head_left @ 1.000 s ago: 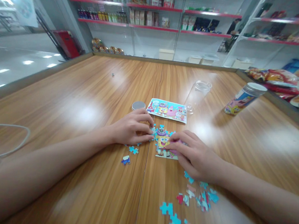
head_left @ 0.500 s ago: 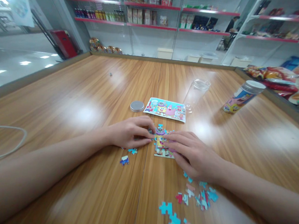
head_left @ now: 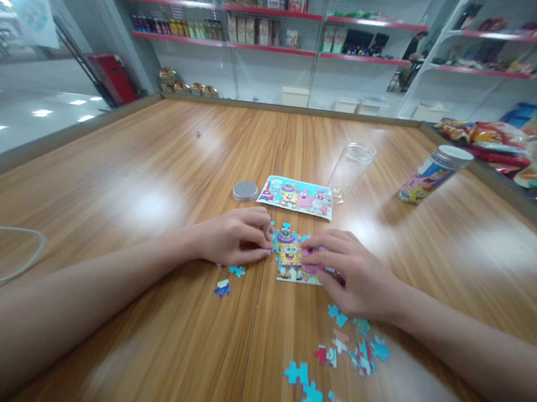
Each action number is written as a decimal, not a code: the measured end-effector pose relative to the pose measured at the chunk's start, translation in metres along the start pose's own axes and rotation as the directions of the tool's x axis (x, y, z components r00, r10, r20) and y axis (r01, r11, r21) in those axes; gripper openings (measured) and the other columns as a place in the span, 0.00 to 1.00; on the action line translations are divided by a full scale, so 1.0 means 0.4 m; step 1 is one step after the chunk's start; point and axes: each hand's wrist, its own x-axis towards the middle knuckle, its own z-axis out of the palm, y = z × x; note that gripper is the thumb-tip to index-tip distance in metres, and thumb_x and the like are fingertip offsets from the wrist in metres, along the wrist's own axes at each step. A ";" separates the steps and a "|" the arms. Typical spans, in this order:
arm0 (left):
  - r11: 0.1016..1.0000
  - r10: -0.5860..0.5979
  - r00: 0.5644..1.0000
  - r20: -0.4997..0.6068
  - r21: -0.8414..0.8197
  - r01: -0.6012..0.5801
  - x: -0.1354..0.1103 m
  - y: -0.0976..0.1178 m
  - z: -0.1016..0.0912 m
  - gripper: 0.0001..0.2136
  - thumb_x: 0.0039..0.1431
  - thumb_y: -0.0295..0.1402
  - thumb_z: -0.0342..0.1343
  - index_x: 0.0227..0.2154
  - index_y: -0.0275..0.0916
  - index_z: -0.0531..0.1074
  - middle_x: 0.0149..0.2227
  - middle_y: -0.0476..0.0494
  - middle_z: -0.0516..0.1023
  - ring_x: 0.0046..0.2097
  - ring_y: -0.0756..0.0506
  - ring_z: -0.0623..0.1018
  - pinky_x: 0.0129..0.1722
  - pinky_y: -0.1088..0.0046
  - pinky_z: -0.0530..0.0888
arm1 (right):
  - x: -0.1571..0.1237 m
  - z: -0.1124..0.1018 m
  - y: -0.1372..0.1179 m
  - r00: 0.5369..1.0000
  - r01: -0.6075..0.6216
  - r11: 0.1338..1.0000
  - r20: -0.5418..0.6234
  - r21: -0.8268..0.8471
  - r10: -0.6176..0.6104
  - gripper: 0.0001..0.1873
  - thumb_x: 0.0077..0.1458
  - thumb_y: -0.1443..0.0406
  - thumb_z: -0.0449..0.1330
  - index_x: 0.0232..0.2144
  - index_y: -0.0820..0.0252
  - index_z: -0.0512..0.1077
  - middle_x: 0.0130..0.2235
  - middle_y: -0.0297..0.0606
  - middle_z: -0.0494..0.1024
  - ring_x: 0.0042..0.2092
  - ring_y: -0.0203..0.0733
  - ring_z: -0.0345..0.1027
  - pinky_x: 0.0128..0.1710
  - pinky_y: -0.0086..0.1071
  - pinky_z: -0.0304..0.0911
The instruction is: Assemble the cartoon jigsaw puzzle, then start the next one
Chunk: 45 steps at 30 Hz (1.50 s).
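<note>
A partly joined cartoon jigsaw [head_left: 291, 258] lies on the wooden table [head_left: 156, 170] between my hands. My left hand [head_left: 233, 239] rests at its left edge, fingers curled and pinched against the edge pieces. My right hand [head_left: 351, 274] lies over its right side, fingers bent and pressing on the pink part. What either hand holds, if anything, is hidden. Two loose pieces [head_left: 229, 280] sit below my left hand. Several loose pieces [head_left: 342, 362] are scattered below my right hand.
A printed reference picture [head_left: 296, 197] lies beyond the jigsaw, with a metal lid [head_left: 245, 190] to its left. A clear open jar [head_left: 351, 170] and a printed lidded jar [head_left: 432, 175] lie further right. Snack bags [head_left: 518, 150] line the right edge. Shelves stand behind.
My right hand has slid a little to the right, uncovering more of the jigsaw's yellow figure. My left hand has barely shifted at the left edge.
</note>
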 end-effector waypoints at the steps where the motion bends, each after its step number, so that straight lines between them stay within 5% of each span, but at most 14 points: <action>1: 1.000 0.001 1.000 0.003 0.002 -0.001 -0.001 0.000 -0.001 0.02 0.61 0.26 0.60 0.34 0.38 0.77 0.34 0.39 0.78 0.39 0.44 0.78 0.42 0.65 0.77 | 0.001 0.000 0.002 1.000 -0.009 1.000 -0.009 0.005 0.009 0.12 0.59 0.71 0.60 0.45 0.58 0.77 0.49 0.44 0.78 0.51 0.48 0.71 0.54 0.47 0.65; 10: 1.000 -0.011 0.999 0.032 0.016 0.010 -0.004 0.003 -0.003 0.03 0.60 0.24 0.60 0.34 0.37 0.76 0.35 0.40 0.77 0.40 0.44 0.78 0.42 0.66 0.76 | 0.012 -0.014 0.028 0.988 -0.132 0.953 -0.046 0.271 0.149 0.09 0.53 0.73 0.62 0.36 0.58 0.80 0.40 0.40 0.80 0.42 0.43 0.72 0.44 0.38 0.67; 12: 1.000 -0.013 0.999 0.035 0.008 0.013 -0.008 0.003 -0.003 0.03 0.60 0.23 0.60 0.34 0.37 0.76 0.36 0.39 0.77 0.40 0.45 0.78 0.42 0.68 0.76 | 0.012 -0.018 0.051 0.934 -0.286 0.851 -0.072 0.441 0.351 0.08 0.50 0.72 0.62 0.33 0.60 0.79 0.34 0.38 0.79 0.36 0.40 0.70 0.35 0.34 0.64; 14: 1.000 -0.016 0.999 0.038 0.014 0.015 -0.013 0.002 -0.002 0.04 0.60 0.22 0.60 0.35 0.36 0.76 0.37 0.39 0.78 0.41 0.45 0.78 0.42 0.69 0.76 | 0.013 -0.022 0.083 0.823 -0.397 0.679 -0.088 0.617 0.562 0.05 0.46 0.70 0.64 0.30 0.61 0.78 0.30 0.36 0.77 0.32 0.38 0.67 0.31 0.32 0.60; 18: 0.999 0.009 1.000 0.024 0.031 -0.010 -0.020 -0.002 -0.005 0.05 0.60 0.23 0.60 0.39 0.37 0.77 0.39 0.38 0.79 0.42 0.44 0.78 0.43 0.68 0.77 | 0.014 -0.033 0.144 0.739 -0.414 0.564 -0.097 0.714 0.666 0.06 0.43 0.66 0.61 0.28 0.61 0.75 0.26 0.33 0.72 0.24 0.31 0.56 0.22 0.29 0.48; 22: 0.995 -0.090 0.993 -0.075 0.042 0.093 -0.021 -0.010 -0.016 0.05 0.63 0.26 0.57 0.35 0.37 0.78 0.37 0.39 0.78 0.40 0.44 0.77 0.42 0.66 0.76 | 0.012 -0.040 0.158 0.744 -0.441 0.515 -0.022 0.735 0.668 0.07 0.43 0.65 0.61 0.28 0.62 0.73 0.24 0.31 0.68 0.20 0.28 0.45 0.19 0.29 0.39; 27: 0.982 -0.164 0.983 -0.081 0.085 0.171 -0.024 -0.028 -0.022 0.06 0.63 0.27 0.57 0.32 0.38 0.79 0.36 0.41 0.79 0.40 0.45 0.76 0.45 0.65 0.75 | 0.020 -0.049 0.136 0.793 -0.497 0.544 0.099 0.676 0.601 0.10 0.43 0.68 0.64 0.32 0.64 0.78 0.27 0.33 0.74 0.24 0.30 0.57 0.22 0.27 0.48; 33: 0.985 -0.150 0.986 -0.069 0.077 0.155 -0.023 -0.031 -0.018 0.06 0.62 0.26 0.58 0.30 0.38 0.78 0.36 0.43 0.80 0.41 0.45 0.76 0.47 0.64 0.73 | 0.033 -0.064 0.132 0.821 -0.571 0.718 0.254 0.398 0.512 0.11 0.47 0.68 0.64 0.35 0.65 0.80 0.22 0.31 0.72 0.24 0.30 0.58 0.23 0.26 0.51; 45: 0.983 -0.144 0.987 -0.070 0.105 0.151 -0.026 -0.035 -0.016 0.07 0.62 0.26 0.58 0.28 0.38 0.77 0.35 0.43 0.80 0.41 0.45 0.75 0.47 0.64 0.74 | 0.023 -0.075 0.140 0.825 -0.565 0.726 0.298 0.393 0.480 0.08 0.47 0.65 0.67 0.31 0.65 0.79 0.27 0.37 0.80 0.27 0.34 0.68 0.26 0.26 0.60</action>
